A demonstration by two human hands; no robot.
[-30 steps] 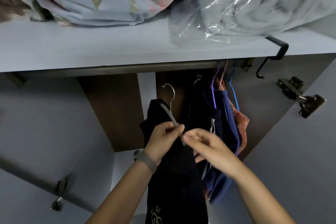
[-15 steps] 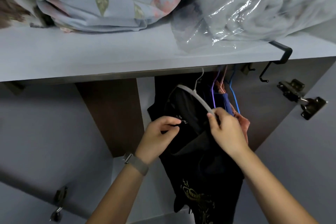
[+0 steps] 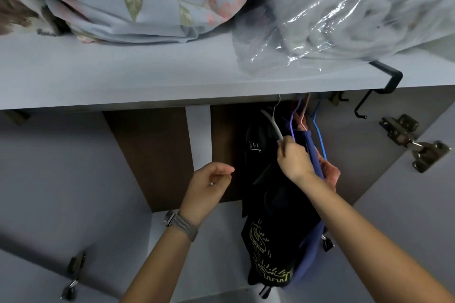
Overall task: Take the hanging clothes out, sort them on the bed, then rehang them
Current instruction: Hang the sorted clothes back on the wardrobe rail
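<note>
right hand (image 3: 294,160): pinches white hanger (image 3: 273,123) carrying black shirt (image 3: 273,224), hooked under the shelf (image 3: 123,81).
left hand (image 3: 209,186): loosely curled, empty.
progress: rehanging stage; blue garment (image 3: 312,152) beside it already hung.

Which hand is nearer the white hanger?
Right. The right hand grips the white hanger by its arm; the left hand sits apart, lower left, holding nothing.

bedding (image 3: 138,5) on shelf (image 3: 118,76), clothes (image 3: 275,206) below – R
</note>
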